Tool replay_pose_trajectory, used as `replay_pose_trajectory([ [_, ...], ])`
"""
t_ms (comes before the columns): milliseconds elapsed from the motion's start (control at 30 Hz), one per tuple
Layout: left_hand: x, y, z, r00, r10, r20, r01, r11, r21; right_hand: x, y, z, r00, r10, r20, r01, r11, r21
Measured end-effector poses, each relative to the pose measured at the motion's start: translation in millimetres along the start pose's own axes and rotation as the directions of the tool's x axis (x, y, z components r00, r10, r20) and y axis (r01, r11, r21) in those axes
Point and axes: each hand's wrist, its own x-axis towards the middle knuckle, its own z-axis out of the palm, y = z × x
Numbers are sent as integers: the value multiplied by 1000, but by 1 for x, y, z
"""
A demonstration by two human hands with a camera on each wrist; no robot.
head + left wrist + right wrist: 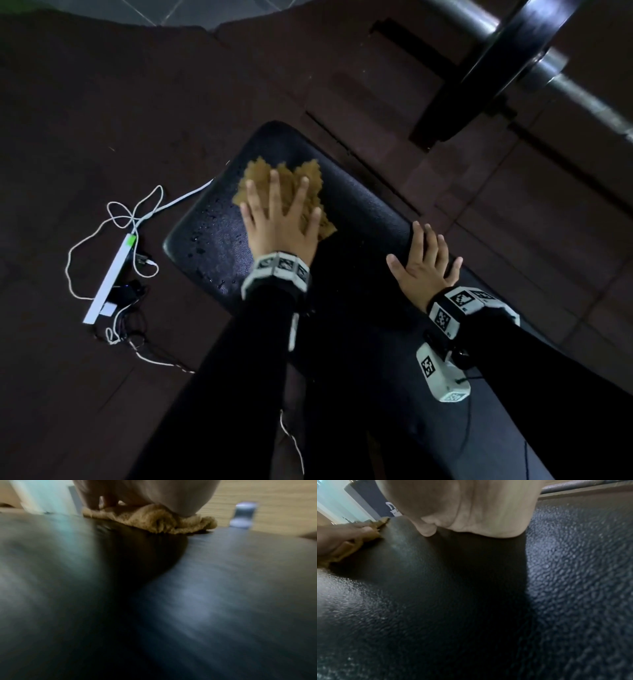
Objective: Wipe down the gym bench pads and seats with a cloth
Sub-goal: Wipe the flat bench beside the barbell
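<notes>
The left hand (pixel 279 219) lies flat with its fingers spread and straight on the tan cloth (pixel 284 186), pressing it down onto the black bench pad (pixel 359 205); its grip is fully open, nothing pinched or curled round, and the cloth shows past the fingertips toward 12 o'clock and beside the hand toward 3 o'clock. The cloth sits near the far end of the pad, bunched in soft folds, and in the left wrist view the crumpled cloth (pixel 154 520) is squashed between the palm and the dark pad surface (pixel 223 588), though that view is blurred. Small water droplets (pixel 209 236) speckle the pad at about 8 o'clock from the cloth, toward the pad's near left edge. The right hand (pixel 423 263) rests at 4 o'clock from the cloth, well apart from it, palm down with fingers straight and slightly fanned, along the pad's right edge; its grip is open too and holds nothing. The right wrist view shows that palm (pixel 479 513) bearing on the pebbled black covering (pixel 573 574), with the cloth under the other hand at 9 o'clock. Both wrists wear bands with black and white markers. On the dark floor (pixel 85 120) at 9 o'clock from the pad lie a white power strip (pixel 109 277) and a looped white cable (pixel 137 209). A barbell with a black weight plate (pixel 507 51) crosses at 2 o'clock.
</notes>
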Motion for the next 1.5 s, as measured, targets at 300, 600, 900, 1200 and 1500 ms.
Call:
replay_pose_trajectory([
  [300, -49, -73, 16, 948, -296, -112, 279, 949, -150, -3, -3, -4, 1000, 8, 26, -8, 1000, 9],
  [600, -135, 22, 49, 975, -218, 30, 220, 958, -181, -4, -6, -7, 999, -1, 45, 1, 1000, 5],
  [900, -22, 3, 16, 990, -43, -134, 27, 993, -114, -1, -1, -4, 1000, -4, 19, 4, 1000, 6],
  [1200, -46, -76, 29, 937, -289, -195, 249, 947, -202, -1, -3, -3, 1000, 1, 25, -1, 1000, 2],
  [1500, -124, 14, 53, 985, -165, -53, 154, 973, -173, -2, -2, -2, 1000, -11, 4, 11, 1000, -4],
])
